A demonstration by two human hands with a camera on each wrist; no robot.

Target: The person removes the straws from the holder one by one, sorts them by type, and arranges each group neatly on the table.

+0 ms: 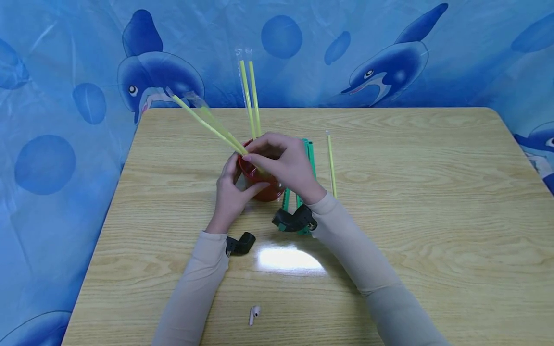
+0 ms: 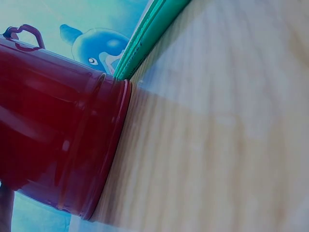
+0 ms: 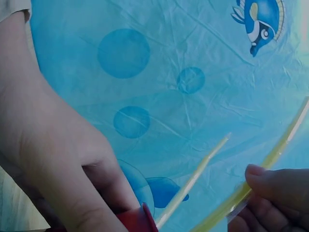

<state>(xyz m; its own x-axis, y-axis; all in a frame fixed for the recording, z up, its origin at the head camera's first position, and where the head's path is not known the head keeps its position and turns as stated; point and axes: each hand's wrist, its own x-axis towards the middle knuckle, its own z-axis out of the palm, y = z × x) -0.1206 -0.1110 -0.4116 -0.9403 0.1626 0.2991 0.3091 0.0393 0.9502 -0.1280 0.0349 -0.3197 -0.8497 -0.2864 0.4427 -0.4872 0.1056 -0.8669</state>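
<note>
Wood-grain table [image 1: 433,202]: right hand [image 1: 286,161] pinches a yellow straw [image 3: 276,153], left hand [image 1: 229,192] grips the red mug [image 2: 53,125] beneath; I judge insertion current, release next.

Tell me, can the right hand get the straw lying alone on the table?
Probably yes. The lone straw lies close by the right hand, its far end uncovered. But that hand is pinching another straw, so it would likely have to let go first.
</note>
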